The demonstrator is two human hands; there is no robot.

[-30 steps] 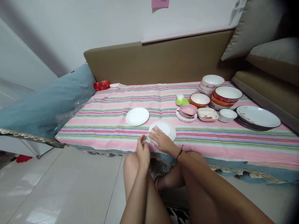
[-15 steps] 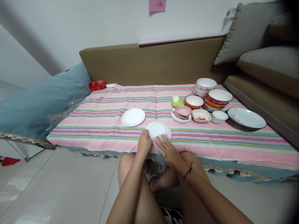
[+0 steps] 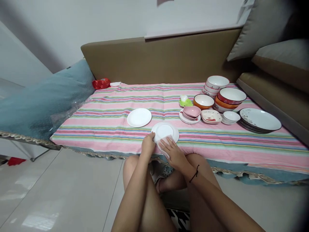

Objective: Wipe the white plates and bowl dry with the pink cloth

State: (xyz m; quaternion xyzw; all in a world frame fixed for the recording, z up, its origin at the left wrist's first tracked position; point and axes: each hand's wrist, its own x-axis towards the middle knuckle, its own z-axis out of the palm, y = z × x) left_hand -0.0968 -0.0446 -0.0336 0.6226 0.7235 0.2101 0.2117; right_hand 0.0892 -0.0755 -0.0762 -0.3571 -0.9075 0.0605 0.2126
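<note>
A white plate (image 3: 164, 129) with a round inner ring lies at the bed-like seat's front edge, just above my knees. At its left rim my left hand (image 3: 148, 145) is closed, thumb along the edge and the other fingers mostly hidden. A pale cloth or tissue (image 3: 162, 149) lies over the plate's lower part. My right hand (image 3: 174, 154) holds it pressed there, fingers stretched across it. Another white plate (image 3: 139, 117) rests on the striped cloth to the upper left, apart from both hands.
On the striped cloth (image 3: 108, 112), to the right, stand pink bowls (image 3: 192, 111) on small plates, square dishes (image 3: 211, 116), small white bowls (image 3: 231, 116), stacked larger bowls (image 3: 231, 95) and flowered plates (image 3: 262, 119). A green leaf-shaped dish (image 3: 185, 102) and red bundle (image 3: 101, 83) lie farther back.
The camera view has tilted slightly down. My right hand and the cloth have shifted a little on the plate, baring more of its middle. My left hand keeps its hold on the rim.
</note>
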